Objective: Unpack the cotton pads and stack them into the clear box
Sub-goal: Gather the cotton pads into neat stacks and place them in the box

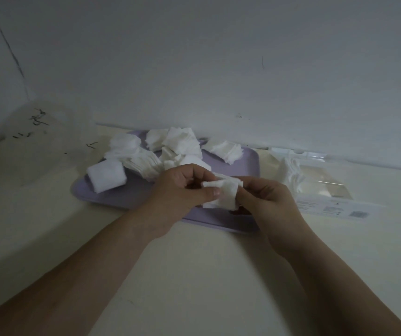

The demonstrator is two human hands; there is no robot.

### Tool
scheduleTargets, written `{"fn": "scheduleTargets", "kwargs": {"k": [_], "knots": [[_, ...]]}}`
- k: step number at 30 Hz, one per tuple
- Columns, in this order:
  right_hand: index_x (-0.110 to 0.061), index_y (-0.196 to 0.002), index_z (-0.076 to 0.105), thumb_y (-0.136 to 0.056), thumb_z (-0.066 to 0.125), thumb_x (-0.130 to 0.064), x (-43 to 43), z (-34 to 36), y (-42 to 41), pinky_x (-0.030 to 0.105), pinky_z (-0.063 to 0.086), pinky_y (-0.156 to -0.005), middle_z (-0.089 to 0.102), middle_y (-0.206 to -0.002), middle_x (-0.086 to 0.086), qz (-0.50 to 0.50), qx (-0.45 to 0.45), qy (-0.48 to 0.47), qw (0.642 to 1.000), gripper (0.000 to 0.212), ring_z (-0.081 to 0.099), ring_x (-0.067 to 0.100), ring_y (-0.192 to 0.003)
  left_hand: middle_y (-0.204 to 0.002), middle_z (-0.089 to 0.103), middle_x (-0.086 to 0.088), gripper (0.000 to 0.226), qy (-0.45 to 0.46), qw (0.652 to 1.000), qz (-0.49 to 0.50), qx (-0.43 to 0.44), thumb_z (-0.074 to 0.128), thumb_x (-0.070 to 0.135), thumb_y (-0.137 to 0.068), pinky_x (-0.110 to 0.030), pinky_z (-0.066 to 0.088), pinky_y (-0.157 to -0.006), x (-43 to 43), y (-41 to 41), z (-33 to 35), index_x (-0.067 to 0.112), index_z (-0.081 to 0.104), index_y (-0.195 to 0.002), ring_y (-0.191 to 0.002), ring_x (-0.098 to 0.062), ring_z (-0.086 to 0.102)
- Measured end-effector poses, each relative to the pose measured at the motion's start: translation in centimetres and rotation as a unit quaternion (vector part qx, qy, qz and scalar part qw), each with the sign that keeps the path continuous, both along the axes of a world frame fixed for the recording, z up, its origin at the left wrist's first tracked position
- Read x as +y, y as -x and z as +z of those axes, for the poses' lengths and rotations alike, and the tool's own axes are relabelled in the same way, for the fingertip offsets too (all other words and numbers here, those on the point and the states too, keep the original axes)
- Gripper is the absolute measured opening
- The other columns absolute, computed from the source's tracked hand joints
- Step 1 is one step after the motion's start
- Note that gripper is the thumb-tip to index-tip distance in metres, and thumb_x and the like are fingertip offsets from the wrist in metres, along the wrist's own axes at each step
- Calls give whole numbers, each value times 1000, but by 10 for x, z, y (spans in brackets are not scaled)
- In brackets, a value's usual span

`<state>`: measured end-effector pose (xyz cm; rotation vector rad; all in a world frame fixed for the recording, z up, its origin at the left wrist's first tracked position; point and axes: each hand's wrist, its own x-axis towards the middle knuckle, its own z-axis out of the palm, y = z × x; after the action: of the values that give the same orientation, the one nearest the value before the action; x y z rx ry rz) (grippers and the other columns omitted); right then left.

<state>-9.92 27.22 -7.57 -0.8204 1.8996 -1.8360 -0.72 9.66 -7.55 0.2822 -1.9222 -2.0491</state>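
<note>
1. The tray, lilac and flat, lies on the pale tabletop against the wall.
2. Both hands hover over the tray's near edge, sharing a small stack of held pads.
3. The left hand pinches the stack's left side, with the thumb across the front and the fingers curled behind.
4. The right hand pinches the stack's right edge, fingers curled.
5. Loose pads lie in untidy heaps over the tray's far half.
6. A neater white bundle sits at the tray's left end.
7. The packet, clear film with a printed label, lies on the tabletop just right of the tray, with a few pads inside it.
8. The clear box stands well left of the tray. Its outline is faint, and I cannot tell what is inside.
</note>
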Motion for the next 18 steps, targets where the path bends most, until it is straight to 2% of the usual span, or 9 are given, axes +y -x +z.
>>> {"fn": "scheduleTargets", "kwargs": {"k": [5, 8, 10, 14, 16, 18], "knots": [[-19, -113, 81, -102, 65, -18, 0, 1, 1, 55, 57, -93, 79, -102, 15, 16, 4, -8, 1000, 19, 70, 27, -92, -83, 68, -8, 21, 13, 1000, 4, -11, 80, -5, -81, -17, 51, -62, 1, -2, 1, 12, 74, -91, -69, -10, 60], [-21, -113, 81, -104, 60, -16, 0, -1, 2, 53, 58, -91, 79, -101, 14, 15, 7, -12, 1000, 23, 71, 33, -92, -84, 70, -7, 18, 26, 1000, 3, -18, 82, 1, -82, -21, 51, -63, 1, -2, 1, 15, 76, -91, -74, -15, 60], [-20, -113, 81, -105, 55, -12, 0, -1, 3, 50, 58, -91, 79, -104, 16, 18, -10, -9, 1000, 28, 71, 38, -98, -81, 70, -5, 16, 29, 999, 7, -22, 82, 3, -83, -22, 50, -63, 1, -1, 1, 12, 75, -93, -72, -15, 60], [-12, -112, 80, -98, 50, 2, 1, 4, 5, 43, 55, -90, 79, -106, 16, 33, -63, 7, 997, 37, 72, 32, -100, -76, 67, -3, 15, 20, 1000, 10, -13, 79, -3, -83, -20, 52, -61, 2, -1, 3, 9, 71, -89, -67, -12, 59], [-10, -111, 80, -97, 49, 6, 1, 5, 5, 43, 56, -91, 79, -106, 15, 26, -77, 23, 996, 38, 74, 31, -100, -82, 69, -11, 18, 17, 1000, 4, -9, 77, -6, -83, -20, 53, -62, 2, -3, 5, 10, 69, -85, -71, -15, 60], [-9, -115, 78, -96, 50, 7, 1, 5, 6, 43, 56, -92, 78, -109, 17, 24, -89, 37, 995, 38, 74, 35, -104, -99, 75, -17, 22, 4, 1000, -9, -7, 76, -12, -81, -21, 55, -67, 3, -5, 7, 9, 67, -81, -83, -20, 66]]}}
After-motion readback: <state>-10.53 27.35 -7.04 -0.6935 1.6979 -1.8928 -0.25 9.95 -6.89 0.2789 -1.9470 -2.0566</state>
